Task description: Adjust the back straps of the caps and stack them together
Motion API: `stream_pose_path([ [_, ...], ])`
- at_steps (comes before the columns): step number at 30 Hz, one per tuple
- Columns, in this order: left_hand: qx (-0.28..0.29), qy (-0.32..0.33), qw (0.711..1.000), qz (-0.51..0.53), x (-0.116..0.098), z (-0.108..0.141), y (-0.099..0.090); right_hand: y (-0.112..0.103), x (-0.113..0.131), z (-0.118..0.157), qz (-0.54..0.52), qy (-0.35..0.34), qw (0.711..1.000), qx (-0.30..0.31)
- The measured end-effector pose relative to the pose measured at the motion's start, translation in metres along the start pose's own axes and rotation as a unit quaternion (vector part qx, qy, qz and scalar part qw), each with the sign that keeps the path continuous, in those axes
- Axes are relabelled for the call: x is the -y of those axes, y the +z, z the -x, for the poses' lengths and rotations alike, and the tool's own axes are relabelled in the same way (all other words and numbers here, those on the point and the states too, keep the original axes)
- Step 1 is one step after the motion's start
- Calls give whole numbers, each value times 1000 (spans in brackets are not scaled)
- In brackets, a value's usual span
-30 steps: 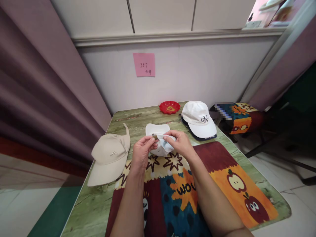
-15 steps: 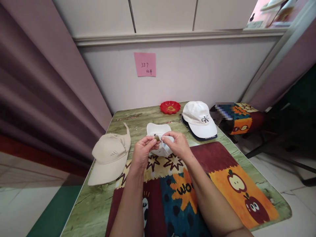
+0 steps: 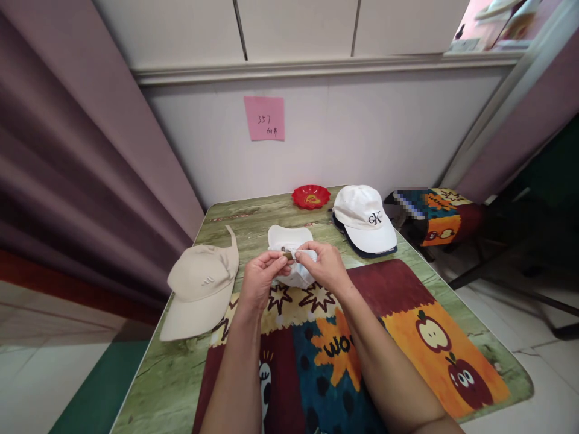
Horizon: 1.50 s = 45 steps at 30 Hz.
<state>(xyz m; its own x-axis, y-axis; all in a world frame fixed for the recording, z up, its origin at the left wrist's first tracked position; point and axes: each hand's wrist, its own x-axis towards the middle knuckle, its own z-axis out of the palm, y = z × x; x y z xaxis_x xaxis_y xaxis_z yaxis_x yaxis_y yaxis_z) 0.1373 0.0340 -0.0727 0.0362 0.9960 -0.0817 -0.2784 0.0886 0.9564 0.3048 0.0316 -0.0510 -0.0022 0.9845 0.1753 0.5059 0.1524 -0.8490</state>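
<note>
A white cap [image 3: 290, 234] lies at the middle of the table, its brim toward the wall and its back strap facing me. My left hand [image 3: 264, 274] pinches a small brass-coloured buckle [image 3: 288, 256] on that strap between thumb and fingertips. From the right, my right hand [image 3: 324, 263] pinches the white strap end close beside the buckle. The fingertips hide part of the strap, so I cannot tell how far it runs through the buckle. A beige cap [image 3: 201, 286] with a loose strap sits left of my hands.
A white cap with black letters [image 3: 365, 217] rests on a dark cap [image 3: 362, 248] at the right back. Near the wall stands a red scalloped dish [image 3: 311, 197]. A colourful printed mat [image 3: 393, 289] covers the table's front. A stool [image 3: 441, 214] stands right of the table.
Both hands stay at the strap with almost the same grip. The buckle has tilted slightly between the fingers. The whole view has shifted very little.
</note>
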Motion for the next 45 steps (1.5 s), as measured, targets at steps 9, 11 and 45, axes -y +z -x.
stream_pose_path([
  [9, -5, 12, 1000, 6, 2, 0, 3, -1, 0, -1, -16, -1, 1000, 5],
  [11, -3, 17, 1000, -4, 1, 0, 3, -1, -1, -2, -21, 3, 1000, 6],
  [45, 13, 21, 1000, 17, -4, 2, 0, 6, -5, -3, -100, -10, 995, 25],
])
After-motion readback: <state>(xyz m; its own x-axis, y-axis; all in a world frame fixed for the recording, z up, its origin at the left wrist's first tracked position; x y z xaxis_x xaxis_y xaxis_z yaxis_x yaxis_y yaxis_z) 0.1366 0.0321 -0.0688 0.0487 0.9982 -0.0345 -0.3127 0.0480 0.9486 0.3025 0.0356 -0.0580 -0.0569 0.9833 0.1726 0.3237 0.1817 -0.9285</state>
